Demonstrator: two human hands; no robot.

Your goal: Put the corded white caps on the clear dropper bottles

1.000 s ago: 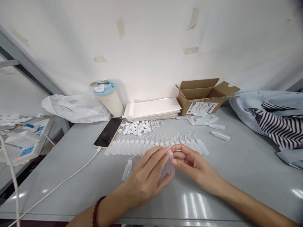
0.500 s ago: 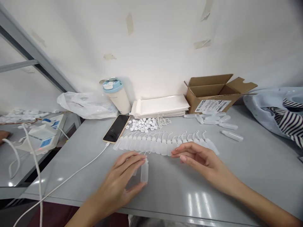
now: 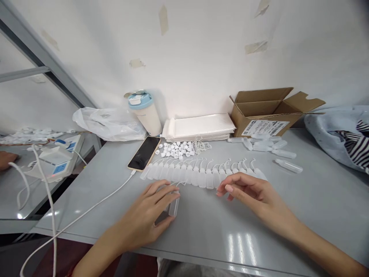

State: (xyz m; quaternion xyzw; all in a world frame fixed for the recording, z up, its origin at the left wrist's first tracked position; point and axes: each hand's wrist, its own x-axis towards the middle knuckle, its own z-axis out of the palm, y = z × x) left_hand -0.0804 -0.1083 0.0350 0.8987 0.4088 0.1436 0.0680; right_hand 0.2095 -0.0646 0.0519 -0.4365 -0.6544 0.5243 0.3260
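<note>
My left hand [image 3: 147, 213] curves over a small translucent plastic bottle [image 3: 174, 204], its thumb at the base and its fingertips by the neck. Part of another bottle shows beneath the same hand, mostly hidden. A thin white string loops out past the fingers. Loosely bent, my right hand [image 3: 250, 194] hovers at the near side of a long row of similar bottles [image 3: 202, 177], thumb apart from the fingers and nothing visible between them. Each bottle in the row has a string at its neck. The hand covers some bottles at the row's right end.
Behind the row are white caps [image 3: 175, 149], loose strings [image 3: 200, 145] and a phone [image 3: 144, 153] on a cable. A tumbler [image 3: 148, 117], stacked white sheets [image 3: 201, 127] and an open carton [image 3: 259, 115] line the wall. Loose bottles [image 3: 284, 154] lie right; a person's hand [image 3: 7, 158] shows far left.
The view has shifted slightly. My left hand has drawn the bottle a little toward the left and tilted it. My right hand's fingers have curled more beside the row.
</note>
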